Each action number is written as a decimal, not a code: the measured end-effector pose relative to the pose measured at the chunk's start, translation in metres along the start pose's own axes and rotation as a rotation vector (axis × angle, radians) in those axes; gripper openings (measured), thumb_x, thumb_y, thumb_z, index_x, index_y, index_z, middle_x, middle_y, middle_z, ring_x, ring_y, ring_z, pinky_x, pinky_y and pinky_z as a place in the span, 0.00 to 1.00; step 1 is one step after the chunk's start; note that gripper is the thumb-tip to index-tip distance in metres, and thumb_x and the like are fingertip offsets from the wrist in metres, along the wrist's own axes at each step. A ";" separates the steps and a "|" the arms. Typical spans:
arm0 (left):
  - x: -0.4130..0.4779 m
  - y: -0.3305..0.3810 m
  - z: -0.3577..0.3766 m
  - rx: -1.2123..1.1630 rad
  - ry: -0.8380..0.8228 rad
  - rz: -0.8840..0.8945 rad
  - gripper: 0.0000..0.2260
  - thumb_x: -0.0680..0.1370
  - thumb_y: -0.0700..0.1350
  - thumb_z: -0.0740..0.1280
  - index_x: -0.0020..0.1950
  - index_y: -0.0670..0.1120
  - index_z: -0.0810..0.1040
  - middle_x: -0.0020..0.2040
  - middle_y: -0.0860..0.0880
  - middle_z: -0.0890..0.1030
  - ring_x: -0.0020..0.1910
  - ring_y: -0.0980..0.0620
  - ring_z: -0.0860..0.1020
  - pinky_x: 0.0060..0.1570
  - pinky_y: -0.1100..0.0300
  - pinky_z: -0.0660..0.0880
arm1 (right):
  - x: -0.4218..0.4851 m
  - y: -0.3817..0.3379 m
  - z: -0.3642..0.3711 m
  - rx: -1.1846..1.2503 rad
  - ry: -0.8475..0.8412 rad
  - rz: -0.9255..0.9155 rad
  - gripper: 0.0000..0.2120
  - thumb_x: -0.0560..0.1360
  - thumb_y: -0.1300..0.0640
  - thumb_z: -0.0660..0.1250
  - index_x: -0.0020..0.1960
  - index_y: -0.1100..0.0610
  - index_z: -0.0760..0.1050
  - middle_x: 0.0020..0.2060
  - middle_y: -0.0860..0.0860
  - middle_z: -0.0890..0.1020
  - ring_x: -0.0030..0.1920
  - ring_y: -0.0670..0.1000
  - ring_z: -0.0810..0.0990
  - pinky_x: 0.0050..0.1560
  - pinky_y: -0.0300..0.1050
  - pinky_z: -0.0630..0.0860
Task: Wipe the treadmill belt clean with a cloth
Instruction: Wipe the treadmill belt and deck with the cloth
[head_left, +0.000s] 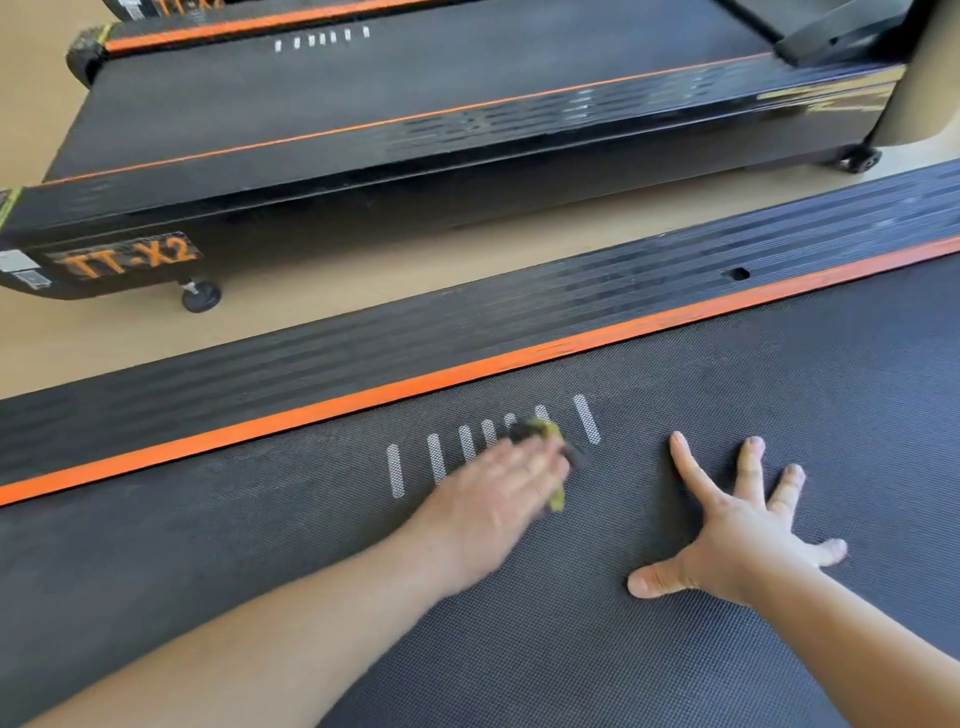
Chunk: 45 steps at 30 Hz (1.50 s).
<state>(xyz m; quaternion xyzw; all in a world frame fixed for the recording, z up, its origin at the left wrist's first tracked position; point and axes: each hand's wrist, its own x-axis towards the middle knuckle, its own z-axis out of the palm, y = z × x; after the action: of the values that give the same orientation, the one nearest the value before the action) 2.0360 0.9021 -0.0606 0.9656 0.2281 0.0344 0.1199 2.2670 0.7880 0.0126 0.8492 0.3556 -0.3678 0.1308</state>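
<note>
Pressing a dark, yellow-edged cloth (535, 432) flat to the treadmill belt (571, 649) with the left grip (498, 488): fingers together and roughly straight on top of it, not curled round it, so far as the blur allows. Bracing with the right grip (743, 525), spread wide, palm down on bare belt just to the right of the cloth, holding nothing.

Lies over a row of white stripe marks (435, 465), near the orange strip (363, 400) and the ribbed side rail (467, 332) on the far side. Worth noting the belt's long axis: lower left to upper right, parallel to strip and rail.

Judging from that: mid-wipe, with much of the visible belt lying right of the cloth, past the braced grip. Probably best to sweep along that axis with the left grip, nearer by far, being on the cloth. Calls for lifting the right grip out of the lane first.

Beyond a band of tan floor (311, 291), a second treadmill (311, 119) marked TT-X2.
</note>
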 end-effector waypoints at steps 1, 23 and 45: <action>0.004 -0.014 -0.001 -0.024 0.020 -0.133 0.24 0.88 0.46 0.49 0.84 0.46 0.49 0.84 0.48 0.48 0.83 0.51 0.46 0.81 0.52 0.46 | 0.000 0.000 -0.001 0.005 0.001 0.002 0.77 0.38 0.22 0.78 0.64 0.19 0.21 0.74 0.47 0.19 0.77 0.62 0.23 0.69 0.85 0.50; 0.196 0.046 -0.019 -0.078 -0.109 0.220 0.26 0.83 0.60 0.54 0.74 0.47 0.75 0.75 0.45 0.73 0.76 0.44 0.68 0.77 0.51 0.59 | 0.014 0.010 0.005 0.009 0.000 -0.013 0.78 0.46 0.28 0.82 0.72 0.26 0.23 0.70 0.52 0.14 0.72 0.65 0.16 0.66 0.88 0.43; 0.048 0.001 -0.040 -0.230 0.154 -0.024 0.18 0.86 0.56 0.56 0.69 0.51 0.78 0.66 0.58 0.80 0.63 0.57 0.78 0.61 0.57 0.78 | 0.008 0.008 0.001 0.049 0.001 -0.039 0.78 0.46 0.28 0.82 0.69 0.24 0.21 0.69 0.51 0.13 0.72 0.66 0.16 0.66 0.89 0.43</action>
<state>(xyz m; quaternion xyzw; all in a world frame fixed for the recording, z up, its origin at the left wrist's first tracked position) 2.0743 0.9308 -0.0206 0.9373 0.2425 0.1327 0.2124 2.2763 0.7857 0.0060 0.8452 0.3631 -0.3785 0.1027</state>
